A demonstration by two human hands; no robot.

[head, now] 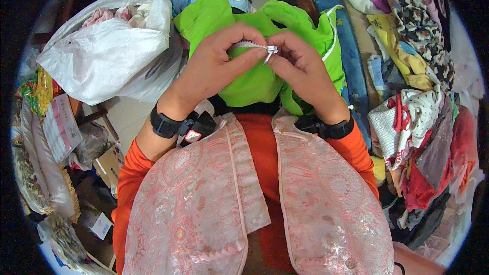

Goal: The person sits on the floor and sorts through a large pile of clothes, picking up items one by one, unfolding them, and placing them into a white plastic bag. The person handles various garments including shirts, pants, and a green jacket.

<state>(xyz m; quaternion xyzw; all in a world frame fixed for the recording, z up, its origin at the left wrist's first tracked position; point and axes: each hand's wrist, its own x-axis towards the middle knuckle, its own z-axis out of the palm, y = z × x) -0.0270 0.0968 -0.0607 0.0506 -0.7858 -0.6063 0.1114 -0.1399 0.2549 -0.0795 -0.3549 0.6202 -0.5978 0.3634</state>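
A bright green jacket (252,88) is bunched up before me, with white zipper teeth along its edges. Between my two hands sits the zipper slider (271,49), pale metal, its pull tab hanging down. My left hand (225,57) pinches the zipper tape just left of the slider between thumb and forefinger. On the slider's right side, the thumb and fingers of my right hand (300,63) grip its end and the tab. A further stretch of white zipper (331,42) runs along the jacket's edge at the right. The fingers hide part of the slider.
A white woven sack (107,53) with clothes inside stands at the left. A blue star-patterned padded strip (349,46) runs down the right, beside piled clothes (405,110). Boxes (109,164) and a packet of tissues (62,128) lie low on the left.
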